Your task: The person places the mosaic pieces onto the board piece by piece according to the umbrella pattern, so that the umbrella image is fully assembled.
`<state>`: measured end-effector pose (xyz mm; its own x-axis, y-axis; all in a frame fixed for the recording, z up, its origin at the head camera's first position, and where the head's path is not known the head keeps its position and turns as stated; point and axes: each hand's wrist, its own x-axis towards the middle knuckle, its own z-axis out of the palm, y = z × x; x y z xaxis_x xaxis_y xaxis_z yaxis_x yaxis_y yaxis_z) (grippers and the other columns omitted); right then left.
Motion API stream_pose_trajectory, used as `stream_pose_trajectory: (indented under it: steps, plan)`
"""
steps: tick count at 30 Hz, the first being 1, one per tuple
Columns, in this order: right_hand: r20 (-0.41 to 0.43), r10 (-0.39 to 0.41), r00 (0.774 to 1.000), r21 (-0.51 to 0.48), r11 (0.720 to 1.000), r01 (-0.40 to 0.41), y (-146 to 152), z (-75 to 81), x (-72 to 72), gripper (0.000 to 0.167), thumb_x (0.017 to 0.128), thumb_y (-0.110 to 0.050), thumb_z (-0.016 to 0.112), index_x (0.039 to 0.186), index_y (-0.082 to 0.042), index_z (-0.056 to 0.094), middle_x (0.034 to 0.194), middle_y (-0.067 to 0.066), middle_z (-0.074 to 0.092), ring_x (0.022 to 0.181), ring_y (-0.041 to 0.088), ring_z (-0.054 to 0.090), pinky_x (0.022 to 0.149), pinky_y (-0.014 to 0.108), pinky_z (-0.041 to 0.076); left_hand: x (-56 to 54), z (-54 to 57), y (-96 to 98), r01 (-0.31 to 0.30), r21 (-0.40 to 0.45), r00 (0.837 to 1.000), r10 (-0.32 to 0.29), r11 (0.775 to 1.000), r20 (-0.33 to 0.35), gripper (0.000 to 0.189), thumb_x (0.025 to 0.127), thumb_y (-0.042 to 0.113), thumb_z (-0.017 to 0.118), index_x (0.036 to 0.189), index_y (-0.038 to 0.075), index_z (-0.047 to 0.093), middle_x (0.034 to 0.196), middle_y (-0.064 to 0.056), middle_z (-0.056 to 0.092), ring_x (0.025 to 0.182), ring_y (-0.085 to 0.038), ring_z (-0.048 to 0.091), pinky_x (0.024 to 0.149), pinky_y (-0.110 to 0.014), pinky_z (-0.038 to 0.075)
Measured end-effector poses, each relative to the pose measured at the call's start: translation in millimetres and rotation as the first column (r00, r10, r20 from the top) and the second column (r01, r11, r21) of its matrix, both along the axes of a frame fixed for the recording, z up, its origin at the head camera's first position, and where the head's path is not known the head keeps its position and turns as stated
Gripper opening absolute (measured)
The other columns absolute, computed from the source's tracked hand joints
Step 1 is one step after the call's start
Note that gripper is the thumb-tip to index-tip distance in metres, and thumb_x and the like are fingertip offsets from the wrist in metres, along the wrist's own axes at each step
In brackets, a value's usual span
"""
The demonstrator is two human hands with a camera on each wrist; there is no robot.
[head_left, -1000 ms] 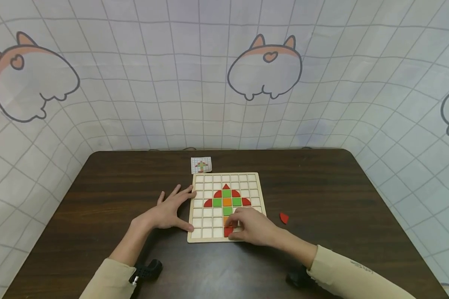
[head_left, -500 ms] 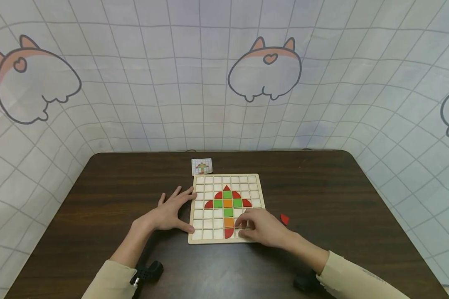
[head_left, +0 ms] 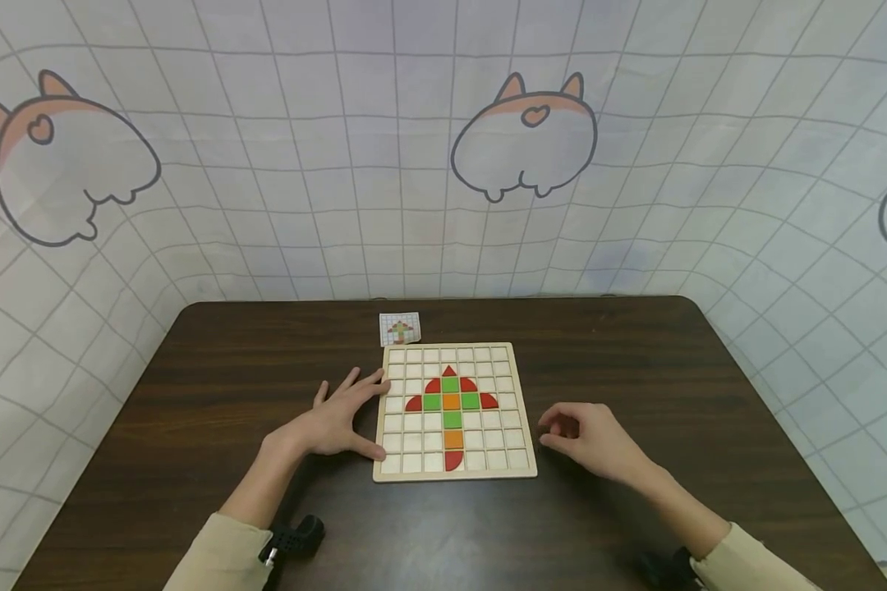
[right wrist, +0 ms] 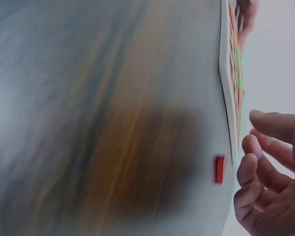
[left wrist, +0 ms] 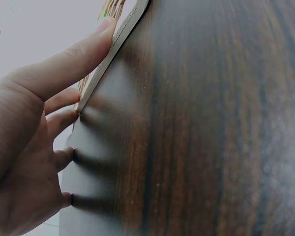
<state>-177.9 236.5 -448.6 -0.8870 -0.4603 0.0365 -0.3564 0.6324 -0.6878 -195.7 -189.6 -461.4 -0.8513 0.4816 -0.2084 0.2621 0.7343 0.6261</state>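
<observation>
A wooden grid board [head_left: 488, 353] lies on the table, with red, green and orange pieces forming an arrow-like shape in its cells. My left hand [head_left: 333, 420] rests at the board's left edge, fingers spread, thumb and fingertips on the rim. To the right of the board hovers my right hand [head_left: 591, 439], its fingers loosely bent and nothing held. Beside those fingers, a loose red piece [right wrist: 220, 169] lies on the table in the right wrist view. The hand hides that piece from the head view. A red quarter-round piece [head_left: 454, 460] sits in the bottom row.
A small picture card [head_left: 399, 328] showing a similar pattern lies behind the board's far left corner. The dark wooden table [head_left: 266, 336] ends at a white, grid-printed cloth backdrop [head_left: 303, 189].
My right hand has left the bottom row of the board and moved right, over the loose red piece. The bottom red piece stays in its cell. My left hand holds its place.
</observation>
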Motion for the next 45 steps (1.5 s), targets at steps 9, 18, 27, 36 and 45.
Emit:
stream_pose_trajectory:
  steps: [9,18,27,36,45]
  plan:
    - [-0.012,-0.105,0.994,0.103,0.989,0.105,20.1,3.0,4.5,0.026,0.089,-0.019,0.083,0.106,-0.005,0.07,0.074,-0.01,0.059,0.061,0.006,0.054,0.058,0.027,0.046,0.9,1.1,0.0,0.008,0.007,1.0,-0.008,1.0,-0.003,0.106,0.075,0.047,0.091,0.159,0.01,0.039,0.17,-0.01,0.017,0.155,-0.043,0.0,0.111,-0.076,-0.007]
    - [0.025,-0.131,0.991,0.156,0.98,0.126,22.1,0.0,1.2,0.027,0.089,-0.023,0.083,0.106,-0.005,0.07,0.076,-0.008,0.059,0.061,0.008,0.053,0.057,0.028,0.044,0.0,-2.7,0.0,0.009,0.004,1.0,-0.009,1.0,-0.004,0.107,0.075,0.049,0.091,0.16,0.011,0.038,0.17,-0.01,0.016,0.155,-0.042,-0.001,0.111,-0.076,-0.007]
    - [0.002,-0.127,0.992,0.205,0.971,0.124,21.1,-0.7,-2.0,0.016,0.088,-0.016,0.082,0.097,-0.008,0.072,0.075,-0.008,0.059,0.06,0.008,0.052,0.056,0.027,0.043,0.2,-1.5,0.2,0.001,0.002,1.0,-0.001,1.0,-0.006,0.107,0.075,0.049,0.091,0.16,0.011,0.038,0.17,-0.009,0.017,0.155,-0.042,-0.001,0.111,-0.076,-0.007]
    - [0.018,-0.044,0.999,0.137,0.99,0.041,11.7,1.5,-5.1,0.014,0.089,-0.012,0.076,0.102,-0.009,0.07,0.074,-0.009,0.061,0.055,0.007,0.052,0.053,0.028,0.046,-0.8,-0.4,1.1,0.003,0.007,1.0,-0.003,1.0,-0.013,0.106,0.075,0.048,0.091,0.159,0.011,0.039,0.17,-0.01,0.017,0.155,-0.042,0.0,0.111,-0.076,-0.007]
    - [0.094,0.122,0.988,0.03,0.992,-0.126,-31.4,6.5,-4.9,0.014,0.088,-0.011,0.077,0.101,-0.01,0.07,0.076,-0.009,0.061,0.061,0.009,0.054,0.054,0.026,0.046,0.1,0.2,0.4,-0.003,0.014,1.0,0.004,1.0,-0.005,0.106,0.075,0.048,0.091,0.159,0.011,0.039,0.17,-0.01,0.017,0.155,-0.042,-0.001,0.111,-0.075,-0.008]
